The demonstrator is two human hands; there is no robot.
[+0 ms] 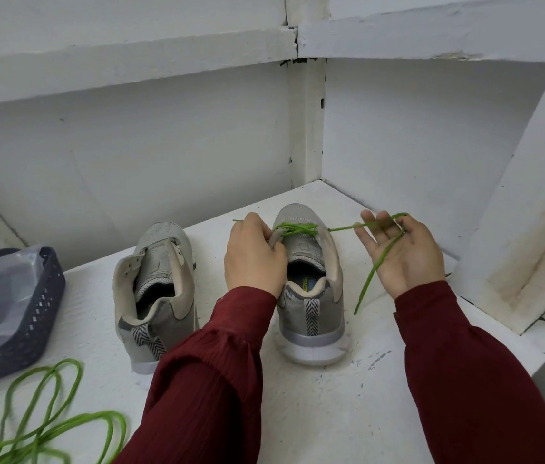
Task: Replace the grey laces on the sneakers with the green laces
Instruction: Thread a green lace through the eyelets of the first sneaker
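Green lace is crossed through the toe-end eyelets of the laced sneaker. Its long end runs taut and roughly level out to the right hand, the nearer hand. We note that hand's fingers are spread and nearly straight, with the lace hooked over near the thumb and its tail hanging across the palm; whether the thumb pinches, we cannot tell. The left hand is curled, pinching the short end at the left eyelet row. The next eyelets lie heelward, left of the right hand, mostly hidden behind the left hand
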